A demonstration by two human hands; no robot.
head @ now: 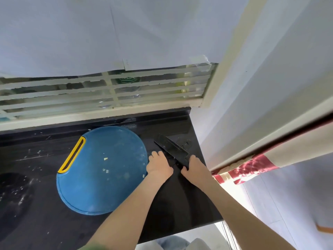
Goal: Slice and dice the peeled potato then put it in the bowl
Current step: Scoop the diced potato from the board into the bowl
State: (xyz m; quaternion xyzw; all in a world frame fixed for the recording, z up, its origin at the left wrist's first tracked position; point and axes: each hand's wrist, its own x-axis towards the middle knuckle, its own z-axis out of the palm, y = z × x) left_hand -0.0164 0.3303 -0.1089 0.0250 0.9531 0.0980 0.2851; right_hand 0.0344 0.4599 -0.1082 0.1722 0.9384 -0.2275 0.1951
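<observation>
Glossy black worktop (180,204) edge close right of R hand (193,166); round blue plastic board (100,170) left of L hand (159,165). R hand grips flat dark knife (171,145); L hand by blade, hold unclear.

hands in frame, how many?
2: left hand at the right edge of the blue cutting board, beside the knife; right hand holds the knife's handle.

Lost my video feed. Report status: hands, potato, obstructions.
Right hand grips knife; left hand at the blade, grip unclear. Both right of cutting board, which holds only small potato bits; no whole potato or bowl in view. No obstruction seen.
</observation>
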